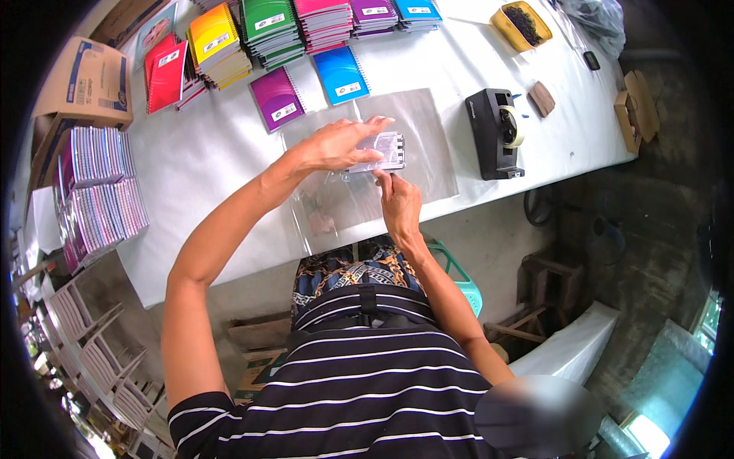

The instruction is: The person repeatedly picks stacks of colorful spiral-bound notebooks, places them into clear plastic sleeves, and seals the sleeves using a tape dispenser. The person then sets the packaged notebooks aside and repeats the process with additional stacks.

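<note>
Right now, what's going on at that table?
A person in a striped shirt works at a white table. The left hand lies flat on a small clear-wrapped packet, pressing it onto a clear plastic sheet. The right hand pinches the packet's near edge. A black tape dispenser stands to the right. Coloured spiral notebooks lie and stack along the far side, with more wrapped stacks at the left end.
</note>
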A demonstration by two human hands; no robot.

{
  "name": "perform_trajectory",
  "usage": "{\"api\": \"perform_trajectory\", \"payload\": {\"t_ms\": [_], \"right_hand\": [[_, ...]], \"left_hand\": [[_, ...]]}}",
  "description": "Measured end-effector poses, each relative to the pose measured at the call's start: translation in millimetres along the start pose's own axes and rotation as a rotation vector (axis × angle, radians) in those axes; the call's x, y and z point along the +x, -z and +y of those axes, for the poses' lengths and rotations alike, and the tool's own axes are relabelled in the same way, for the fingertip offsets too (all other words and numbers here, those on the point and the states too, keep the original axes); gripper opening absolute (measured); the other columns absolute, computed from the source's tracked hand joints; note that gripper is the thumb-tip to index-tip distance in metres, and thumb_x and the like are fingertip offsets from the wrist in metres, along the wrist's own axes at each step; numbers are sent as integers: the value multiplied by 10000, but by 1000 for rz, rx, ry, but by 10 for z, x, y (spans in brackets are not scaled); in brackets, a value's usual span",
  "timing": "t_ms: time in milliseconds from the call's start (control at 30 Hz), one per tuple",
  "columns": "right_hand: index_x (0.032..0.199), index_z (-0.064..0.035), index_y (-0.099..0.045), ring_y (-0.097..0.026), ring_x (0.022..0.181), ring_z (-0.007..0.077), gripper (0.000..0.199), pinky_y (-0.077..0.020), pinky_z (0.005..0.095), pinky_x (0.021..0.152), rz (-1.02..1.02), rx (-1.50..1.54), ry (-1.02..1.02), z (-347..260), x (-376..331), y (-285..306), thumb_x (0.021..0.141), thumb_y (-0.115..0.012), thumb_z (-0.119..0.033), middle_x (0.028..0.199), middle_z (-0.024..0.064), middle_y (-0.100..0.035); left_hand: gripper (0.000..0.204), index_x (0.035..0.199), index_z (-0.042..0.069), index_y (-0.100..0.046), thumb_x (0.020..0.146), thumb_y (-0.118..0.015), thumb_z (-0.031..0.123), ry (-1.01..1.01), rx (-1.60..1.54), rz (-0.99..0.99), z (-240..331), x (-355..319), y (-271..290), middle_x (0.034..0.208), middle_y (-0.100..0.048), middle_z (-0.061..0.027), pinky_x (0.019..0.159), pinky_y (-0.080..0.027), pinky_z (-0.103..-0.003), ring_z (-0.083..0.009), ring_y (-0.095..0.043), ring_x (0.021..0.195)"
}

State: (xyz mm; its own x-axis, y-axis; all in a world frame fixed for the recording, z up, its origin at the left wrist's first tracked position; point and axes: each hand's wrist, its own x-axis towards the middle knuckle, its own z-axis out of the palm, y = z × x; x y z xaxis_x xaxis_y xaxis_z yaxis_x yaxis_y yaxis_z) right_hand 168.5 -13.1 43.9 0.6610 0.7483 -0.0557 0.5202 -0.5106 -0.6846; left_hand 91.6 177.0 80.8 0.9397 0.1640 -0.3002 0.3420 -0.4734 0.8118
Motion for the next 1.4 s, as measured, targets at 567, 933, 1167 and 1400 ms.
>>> {"api": "perform_trajectory", "payload": {"t_ms": [567, 933, 1167, 1400], "right_hand": [[1442, -60, -288, -485, 1250, 248, 916, -404, 468, 1067, -545, 1425, -296, 89, 313, 454, 721, -843, -168, 1399, 116, -454], [1363, -139, -420, -346, 1380, 324, 823, -294, 450, 1166, -450, 336, 417, 171, 924, 834, 654, -816, -8, 1371, 166, -491], [615, -94, -703, -288, 1426, 246, 186, -178, 568, 1196, -404, -174, 1067, -449, 1214, 1438, 696, -634, 58, 1456, -35, -460], [776, -94, -726, -315, 1404, 290, 63, -199, 583, 1168, -330, -73, 924, -363, 1209, 1384, 730, -726, -50, 1407, 64, -497]], "left_hand": [[1144, 1549, 103, -124, 697, -827, 400, -116, -1039, 632, 295, -416, -561, 1574, -149, -208, 1176, -186, -448, -321, -160, 1465], [903, 1547, 175, -22, 894, -645, 153, 369, -199, 574, 556, -346, -240, 1495, -346, -258, 1048, -407, -418, -431, -472, 1282], [490, 1407, 105, -455, 919, -477, 63, 367, 320, 595, 753, -324, -48, 806, -626, -252, 697, -481, -475, -404, -632, 778], [456, 1369, 59, -505, 915, -536, 91, 348, 46, 772, 845, -470, -32, 1077, -687, -164, 800, -536, -390, -295, -696, 846]]}}
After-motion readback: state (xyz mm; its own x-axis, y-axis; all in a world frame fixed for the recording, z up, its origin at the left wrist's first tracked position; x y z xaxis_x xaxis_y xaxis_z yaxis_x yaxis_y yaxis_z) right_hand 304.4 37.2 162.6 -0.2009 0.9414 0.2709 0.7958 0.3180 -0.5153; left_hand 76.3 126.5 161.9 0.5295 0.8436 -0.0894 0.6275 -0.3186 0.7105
